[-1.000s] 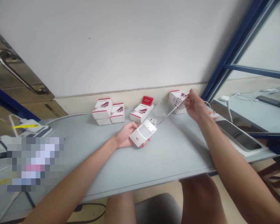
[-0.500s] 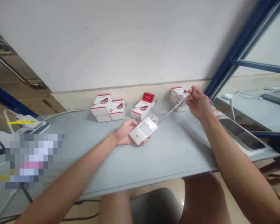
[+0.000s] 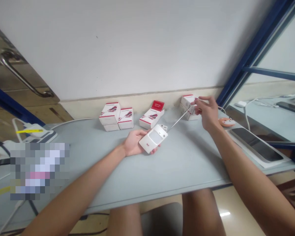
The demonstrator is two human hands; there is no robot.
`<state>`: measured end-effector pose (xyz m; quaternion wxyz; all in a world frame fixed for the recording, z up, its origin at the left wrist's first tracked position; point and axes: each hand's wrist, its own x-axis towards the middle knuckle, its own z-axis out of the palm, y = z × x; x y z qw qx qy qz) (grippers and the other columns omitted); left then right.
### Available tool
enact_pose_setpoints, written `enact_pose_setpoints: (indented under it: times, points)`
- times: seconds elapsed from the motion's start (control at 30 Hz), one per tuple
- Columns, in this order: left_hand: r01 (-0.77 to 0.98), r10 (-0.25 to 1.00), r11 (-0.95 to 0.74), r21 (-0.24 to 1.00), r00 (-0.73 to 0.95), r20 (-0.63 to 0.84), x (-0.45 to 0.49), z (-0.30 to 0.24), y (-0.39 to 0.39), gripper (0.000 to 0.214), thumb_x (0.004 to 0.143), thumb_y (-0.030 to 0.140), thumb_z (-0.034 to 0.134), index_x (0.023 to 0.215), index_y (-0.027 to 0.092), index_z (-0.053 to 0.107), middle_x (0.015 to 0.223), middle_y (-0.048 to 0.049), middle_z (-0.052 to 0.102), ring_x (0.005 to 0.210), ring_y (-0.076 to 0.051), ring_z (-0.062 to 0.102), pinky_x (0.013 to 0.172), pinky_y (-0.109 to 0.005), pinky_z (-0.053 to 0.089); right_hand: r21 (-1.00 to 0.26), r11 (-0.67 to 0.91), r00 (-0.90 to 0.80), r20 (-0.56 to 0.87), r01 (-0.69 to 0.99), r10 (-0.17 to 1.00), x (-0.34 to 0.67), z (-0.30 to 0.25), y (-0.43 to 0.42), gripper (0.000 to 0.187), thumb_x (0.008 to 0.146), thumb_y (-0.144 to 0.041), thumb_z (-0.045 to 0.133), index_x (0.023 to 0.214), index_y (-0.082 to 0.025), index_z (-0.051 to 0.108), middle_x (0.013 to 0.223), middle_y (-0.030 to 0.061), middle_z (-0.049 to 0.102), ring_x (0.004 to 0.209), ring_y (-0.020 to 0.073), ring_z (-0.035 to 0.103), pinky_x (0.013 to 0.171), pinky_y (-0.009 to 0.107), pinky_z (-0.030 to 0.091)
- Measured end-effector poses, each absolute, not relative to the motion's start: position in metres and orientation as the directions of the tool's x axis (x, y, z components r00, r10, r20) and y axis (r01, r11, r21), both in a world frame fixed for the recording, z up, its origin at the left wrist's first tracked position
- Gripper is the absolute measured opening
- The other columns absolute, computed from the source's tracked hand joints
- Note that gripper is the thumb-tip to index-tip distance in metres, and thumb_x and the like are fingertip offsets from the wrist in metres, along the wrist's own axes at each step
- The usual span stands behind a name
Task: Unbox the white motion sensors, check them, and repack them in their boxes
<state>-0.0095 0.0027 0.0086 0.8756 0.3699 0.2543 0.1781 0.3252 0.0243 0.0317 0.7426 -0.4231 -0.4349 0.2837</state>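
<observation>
A white motion sensor with a pale window and a small red logo lies tilted in my left hand, which is closed around its lower side and back. From its upper right end a thin metal telescopic antenna slants up and to the right, drawn out long. My right hand pinches the antenna at its far tip, above the table. Behind the sensor's top, a small white bracket shows in part.
White-and-red boxes stand along the wall, one opened box with its red flap raised. More boxes are behind my right hand. An orange mouse and a dark-screened phone lie right; a power strip with cables sits left.
My right hand has shifted slightly left and down, still pinching the antenna. My left hand keeps hold of the sensor. The whole view has shifted a little, uncovering more of the orange mouse.
</observation>
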Motion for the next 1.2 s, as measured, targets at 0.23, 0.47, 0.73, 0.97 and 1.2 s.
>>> enact_pose_setpoints:
  times: [0.23, 0.47, 0.73, 0.97, 1.2]
  points:
    - [-0.205, 0.538, 0.647, 0.735, 0.806, -0.249, -0.01, 0.008, 0.001, 0.06, 0.086, 0.032, 0.053, 0.144, 0.018, 0.047, 0.105, -0.0219, 0.073, 0.077, -0.03, 0.068, 0.076, -0.04, 0.045, -0.889, 0.458, 0.325, 0.426, -0.024, 0.844, 0.297, 0.039, 0.008, 0.04, 0.072, -0.044, 0.093, 0.086, -0.026, 0.06, 0.074, -0.0006, 0.074, 0.05, 0.0104, 0.05, 0.047, 0.024, 0.037]
    - [-0.244, 0.569, 0.628, 0.739, 0.792, -0.221, -0.01, 0.011, -0.003, 0.06, 0.087, 0.03, 0.054, 0.145, 0.018, 0.049, 0.101, -0.0218, 0.074, 0.075, -0.032, 0.069, 0.073, -0.04, 0.045, -0.875, 0.484, 0.247, 0.473, 0.017, 0.846, 0.287, 0.039, 0.004, 0.039, 0.081, -0.054, 0.086, 0.081, -0.024, 0.06, 0.075, 0.0005, 0.072, 0.05, 0.0101, 0.049, 0.048, 0.026, 0.038]
    - [-0.322, 0.636, 0.647, 0.691, 0.728, -0.256, -0.011, 0.011, -0.001, 0.05, 0.088, 0.029, 0.056, 0.137, 0.017, 0.055, 0.104, -0.0225, 0.074, 0.08, -0.033, 0.073, 0.071, -0.038, 0.048, -0.928, 0.338, 0.115, 0.357, 0.154, 0.927, 0.259, 0.017, -0.002, 0.04, 0.085, -0.057, 0.081, 0.083, -0.021, 0.065, 0.076, 0.0042, 0.075, 0.053, 0.0116, 0.052, 0.05, 0.027, 0.041]
    - [-0.324, 0.658, 0.627, 0.708, 0.707, -0.26, -0.01, 0.011, -0.004, 0.057, 0.084, 0.031, 0.056, 0.139, 0.015, 0.052, 0.096, -0.0225, 0.075, 0.072, -0.033, 0.072, 0.068, -0.037, 0.048, -0.937, 0.314, 0.165, 0.337, 0.152, 0.927, 0.252, 0.015, -0.005, 0.037, 0.083, -0.055, 0.083, 0.085, -0.019, 0.074, 0.08, 0.006, 0.078, 0.054, 0.0114, 0.048, 0.05, 0.028, 0.038]
    - [-0.363, 0.685, 0.601, 0.711, 0.692, -0.226, -0.01, 0.006, -0.004, 0.051, 0.081, 0.036, 0.055, 0.126, 0.011, 0.061, 0.091, -0.0216, 0.075, 0.066, -0.03, 0.068, 0.065, -0.036, 0.047, -0.964, 0.218, 0.011, 0.222, 0.152, 0.975, 0.222, 0.009, -0.021, 0.041, 0.081, -0.058, 0.083, 0.085, -0.017, 0.078, 0.08, 0.0056, 0.076, 0.058, 0.0126, 0.053, 0.055, 0.028, 0.044]
